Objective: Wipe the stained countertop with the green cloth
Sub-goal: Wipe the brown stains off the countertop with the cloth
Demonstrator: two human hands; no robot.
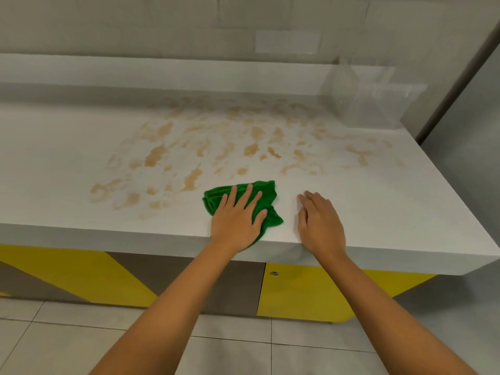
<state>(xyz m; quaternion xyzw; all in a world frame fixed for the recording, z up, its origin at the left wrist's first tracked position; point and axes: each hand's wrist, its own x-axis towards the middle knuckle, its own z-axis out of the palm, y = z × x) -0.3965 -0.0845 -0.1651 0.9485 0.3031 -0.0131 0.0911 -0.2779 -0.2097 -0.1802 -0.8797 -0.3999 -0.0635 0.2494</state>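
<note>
Head view: left grip lies flat on the green cloth, fingers straight and spread, thumb out toward 3 o'clock. It presses the cloth and does not clutch it. Cloth is bunched, wider side to side than front to back, sitting on the white table close to the front edge. Right grip rests palm-down on bare table just beside the cloth at its 3 o'clock, fingers relaxed, holding nothing. Brown stains fan out from the cloth's 9 o'clock round to about 2 o'clock, densest toward 11–12, nearest blotches almost touching the cloth's far edge. Left grip is the nearer one, already on the cloth, so the likely next stroke is a push away toward 11–12 o'clock, then sweeps sideways. Little of the stain looks wiped yet, so the job is probably at an early stage. Clear plastic container stands at the far 1 o'clock corner, well apart.
</note>
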